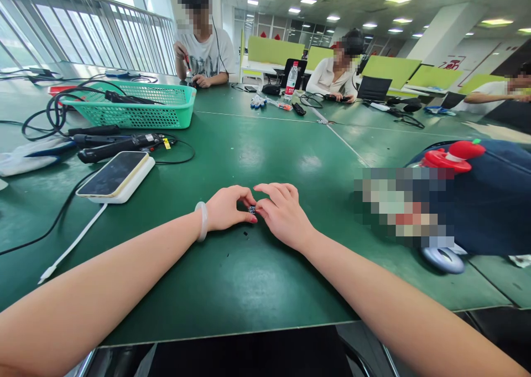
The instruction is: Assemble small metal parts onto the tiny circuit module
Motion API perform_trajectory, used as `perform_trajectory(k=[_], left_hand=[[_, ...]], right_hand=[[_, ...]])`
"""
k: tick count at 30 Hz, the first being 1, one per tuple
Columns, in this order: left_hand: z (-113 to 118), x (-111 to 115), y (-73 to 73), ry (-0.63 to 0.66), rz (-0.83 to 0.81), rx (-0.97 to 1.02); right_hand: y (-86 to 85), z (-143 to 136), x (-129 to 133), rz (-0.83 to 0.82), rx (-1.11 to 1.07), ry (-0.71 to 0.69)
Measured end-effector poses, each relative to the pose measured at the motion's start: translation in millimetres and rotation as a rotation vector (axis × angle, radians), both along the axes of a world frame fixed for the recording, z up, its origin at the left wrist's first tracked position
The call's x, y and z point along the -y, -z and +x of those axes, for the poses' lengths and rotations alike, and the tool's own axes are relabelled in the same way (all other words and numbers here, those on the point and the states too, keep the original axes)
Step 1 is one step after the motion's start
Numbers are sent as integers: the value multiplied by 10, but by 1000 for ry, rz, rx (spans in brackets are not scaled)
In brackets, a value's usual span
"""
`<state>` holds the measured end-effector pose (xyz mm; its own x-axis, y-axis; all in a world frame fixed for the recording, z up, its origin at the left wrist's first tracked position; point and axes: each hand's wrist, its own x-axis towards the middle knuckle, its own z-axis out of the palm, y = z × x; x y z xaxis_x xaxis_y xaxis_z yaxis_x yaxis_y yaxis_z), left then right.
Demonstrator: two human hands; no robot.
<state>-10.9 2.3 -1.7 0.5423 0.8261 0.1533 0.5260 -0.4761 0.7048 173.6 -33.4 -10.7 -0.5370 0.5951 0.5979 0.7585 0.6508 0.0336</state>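
My left hand (pixel 228 206), with a pale bangle (pixel 202 222) on its wrist, pinches a tiny dark-and-silver piece (pixel 251 210) between thumb and fingers. From the other side my right hand (pixel 283 211) closes its thumb and a fingertip at the same piece, its other fingers curved above. The piece is too small and too covered to name its kind. Both hands are low over the green table (pixel 265 288). A small black bit (pixel 245 233) lies on the tabletop just below the fingers, and a smaller speck (pixel 228 254) is nearer the front.
At left are a phone (pixel 114 173) on a white block with a cable, black handheld devices (pixel 120 146), a glove (pixel 35 154) and a green basket (pixel 136 108). A dark blue bag (pixel 489 200) is at right. Across the table stand a bottle (pixel 291 82) and several people.
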Motion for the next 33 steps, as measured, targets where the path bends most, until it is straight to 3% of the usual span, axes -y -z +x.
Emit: perform_trajectory(k=[7,18,26,33], left_hand=[[1,-4,0,10,-10,32],[-13,-20,6,-25,6,11],[-35,-57,-24,-172,46,-118],[-34,-53,-25,-171,49,-116]], right_hand=[[-11,-12,12,61,-24,-8],[-44,10,49,-11,-49,18],[-37,-40,127,-155,101,-229],[17,-34,87,-154,87,-232]])
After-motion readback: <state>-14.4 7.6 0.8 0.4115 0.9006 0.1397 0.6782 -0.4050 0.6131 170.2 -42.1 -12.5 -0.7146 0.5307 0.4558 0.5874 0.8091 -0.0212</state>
